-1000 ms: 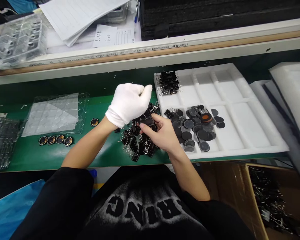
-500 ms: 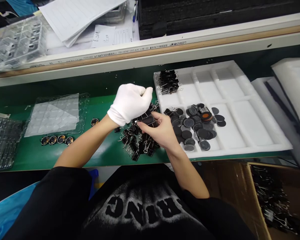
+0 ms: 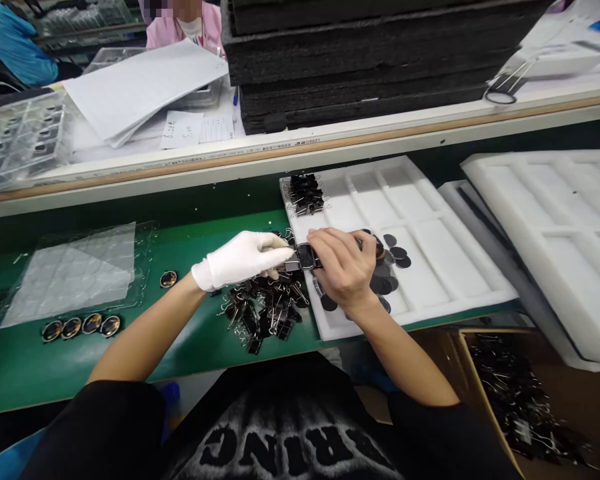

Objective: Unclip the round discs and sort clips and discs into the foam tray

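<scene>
A small black binder clip, seemingly with a round dark disc in it, is pinched between the white-gloved left hand and the bare right hand, over the edge of the white foam tray, above a tangled pile of wire-handled clips on green matting.

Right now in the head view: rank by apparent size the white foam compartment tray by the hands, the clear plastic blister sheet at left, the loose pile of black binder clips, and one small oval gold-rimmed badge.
1. White foam compartment tray
2. Clear plastic blister sheet, somewhat smaller
3. Loose pile of black binder clips
4. Small oval gold-rimmed badge, smallest by far
</scene>
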The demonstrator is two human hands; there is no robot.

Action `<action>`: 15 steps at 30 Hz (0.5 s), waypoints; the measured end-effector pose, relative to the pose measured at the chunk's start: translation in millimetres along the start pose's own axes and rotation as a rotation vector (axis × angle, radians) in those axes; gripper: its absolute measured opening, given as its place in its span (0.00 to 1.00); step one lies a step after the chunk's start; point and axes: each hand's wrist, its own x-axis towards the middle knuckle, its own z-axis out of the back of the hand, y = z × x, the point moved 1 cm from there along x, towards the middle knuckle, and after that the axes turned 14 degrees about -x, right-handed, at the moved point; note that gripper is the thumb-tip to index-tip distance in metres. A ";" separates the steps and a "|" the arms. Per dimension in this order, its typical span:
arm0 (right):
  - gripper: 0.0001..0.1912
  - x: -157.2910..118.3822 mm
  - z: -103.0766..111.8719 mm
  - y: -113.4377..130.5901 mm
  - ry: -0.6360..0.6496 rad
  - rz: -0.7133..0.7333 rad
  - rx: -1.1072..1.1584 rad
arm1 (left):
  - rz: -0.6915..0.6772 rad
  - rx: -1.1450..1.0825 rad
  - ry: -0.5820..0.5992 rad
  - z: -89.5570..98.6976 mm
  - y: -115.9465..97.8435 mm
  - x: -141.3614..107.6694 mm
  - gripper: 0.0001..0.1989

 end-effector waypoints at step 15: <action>0.15 -47.8 4.6 -106.2 0.207 -0.320 -0.154 | -0.124 0.660 -0.294 -19.7 37.7 152.3 0.21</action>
